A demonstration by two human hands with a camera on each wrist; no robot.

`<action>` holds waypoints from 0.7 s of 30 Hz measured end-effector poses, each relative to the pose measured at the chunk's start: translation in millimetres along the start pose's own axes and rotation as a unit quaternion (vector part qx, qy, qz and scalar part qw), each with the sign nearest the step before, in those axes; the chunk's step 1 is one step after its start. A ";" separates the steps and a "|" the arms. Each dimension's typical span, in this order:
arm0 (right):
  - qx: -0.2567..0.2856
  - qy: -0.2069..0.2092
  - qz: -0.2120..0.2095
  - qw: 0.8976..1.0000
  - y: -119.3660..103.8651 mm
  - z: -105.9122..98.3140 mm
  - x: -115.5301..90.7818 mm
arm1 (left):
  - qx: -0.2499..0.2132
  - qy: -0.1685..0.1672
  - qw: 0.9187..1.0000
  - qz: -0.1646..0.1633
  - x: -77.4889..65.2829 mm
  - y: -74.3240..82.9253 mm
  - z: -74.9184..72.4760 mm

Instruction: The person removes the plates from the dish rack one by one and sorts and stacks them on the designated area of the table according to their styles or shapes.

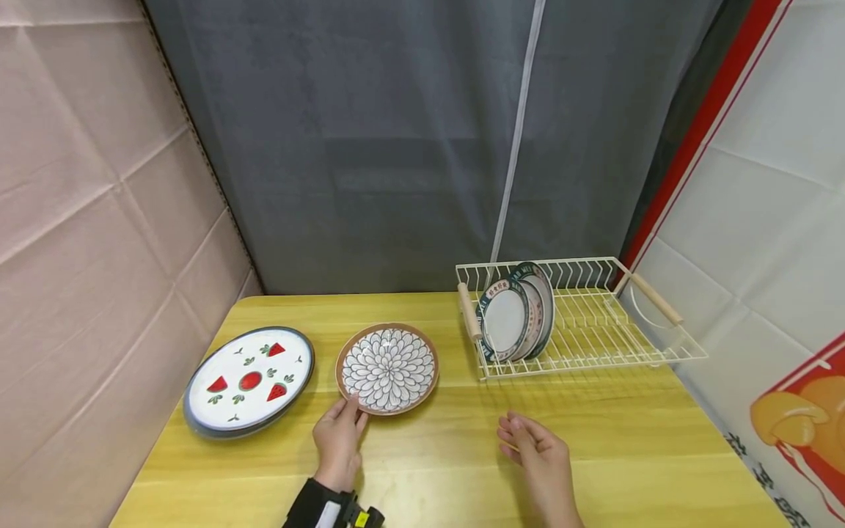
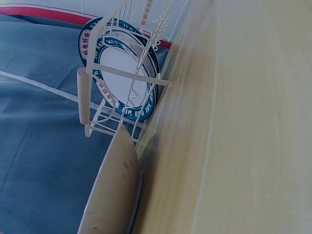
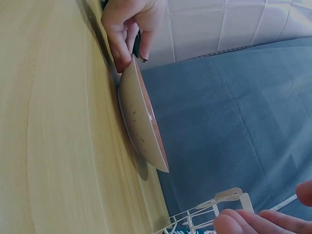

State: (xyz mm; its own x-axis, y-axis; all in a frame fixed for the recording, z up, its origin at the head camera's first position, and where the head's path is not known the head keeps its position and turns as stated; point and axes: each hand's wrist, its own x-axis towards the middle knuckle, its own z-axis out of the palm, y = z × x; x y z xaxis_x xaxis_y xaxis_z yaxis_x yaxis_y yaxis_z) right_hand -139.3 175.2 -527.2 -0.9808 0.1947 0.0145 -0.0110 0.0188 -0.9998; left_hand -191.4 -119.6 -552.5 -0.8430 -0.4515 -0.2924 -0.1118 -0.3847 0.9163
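My left hand (image 1: 339,443) pinches the near rim of a brown-edged plate (image 1: 389,369) with a white petal pattern, thumb on top and fingers under the edge. From the side, in the right wrist view, the same plate (image 3: 139,117) shows a pale, speckled underside close over the table, and the left hand (image 3: 132,24) is at its rim. My right hand (image 1: 540,460) hovers over the table in front of the rack, fingers loosely bent and nothing in them. Its fingertips (image 3: 265,222) show at the lower corner of the right wrist view.
A cream wire dish rack (image 1: 584,364) with wooden handles stands at the back right. Green-rimmed and other plates (image 1: 505,320) lean upright in its left end. A watermelon-patterned oval plate (image 1: 224,374) lies at the left, on another dish. Cloth walls (image 1: 370,147) surround the table.
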 end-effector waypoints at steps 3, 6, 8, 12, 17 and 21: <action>0.003 0.000 -0.005 1.000 -0.3 0.4 0.0 | 0.000 0.008 1.000 0.010 -3.0 2.5 -3.8; 0.006 -0.003 -0.009 1.000 0.3 0.2 -0.4 | -0.001 0.020 1.000 0.021 -10.9 6.4 -10.5; 0.006 -0.003 -0.009 1.000 1.0 0.2 -1.3 | 0.002 0.023 0.999 0.031 -18.5 9.4 -16.3; 0.007 -0.004 -0.013 1.000 2.2 -2.3 -1.0 | 0.020 0.013 0.998 0.050 -33.5 16.9 -24.8; 0.005 -0.004 -0.014 1.000 -1.2 -3.9 2.1 | 0.067 -0.013 0.995 0.072 -48.4 21.8 -29.8; -0.005 0.004 0.001 1.000 -6.7 -3.0 3.8 | 0.131 -0.022 0.987 0.088 -56.8 22.3 -31.5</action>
State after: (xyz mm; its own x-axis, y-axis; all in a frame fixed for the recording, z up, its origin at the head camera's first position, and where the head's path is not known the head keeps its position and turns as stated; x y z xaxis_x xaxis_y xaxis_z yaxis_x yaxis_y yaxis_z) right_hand -142.4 178.8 -520.4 -0.9793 0.2020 0.0121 -0.0066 0.0278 -0.9996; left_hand -129.4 -127.8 -524.1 -0.8825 -0.4561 -0.1149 -0.0886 -0.0786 0.9930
